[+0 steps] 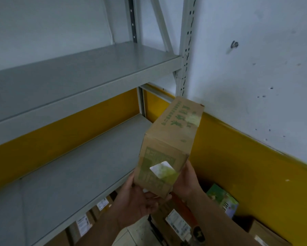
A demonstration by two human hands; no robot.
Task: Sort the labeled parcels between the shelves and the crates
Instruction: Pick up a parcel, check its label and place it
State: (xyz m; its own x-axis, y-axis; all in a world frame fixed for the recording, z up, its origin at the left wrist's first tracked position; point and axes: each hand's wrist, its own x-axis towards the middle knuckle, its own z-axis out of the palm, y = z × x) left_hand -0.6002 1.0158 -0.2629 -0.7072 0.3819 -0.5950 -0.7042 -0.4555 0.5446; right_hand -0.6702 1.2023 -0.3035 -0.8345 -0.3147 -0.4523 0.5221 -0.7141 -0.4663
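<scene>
Head view: we hold the cardboard parcel in the air with both hands, just right of the middle shelf and near the wall corner. Our left hand cups its near bottom corner, thumb up the side. Our right hand has its grip round the right edge (fingers hidden behind). A white label faces us. Below lie more labelled boxes and a green carton.
</scene>
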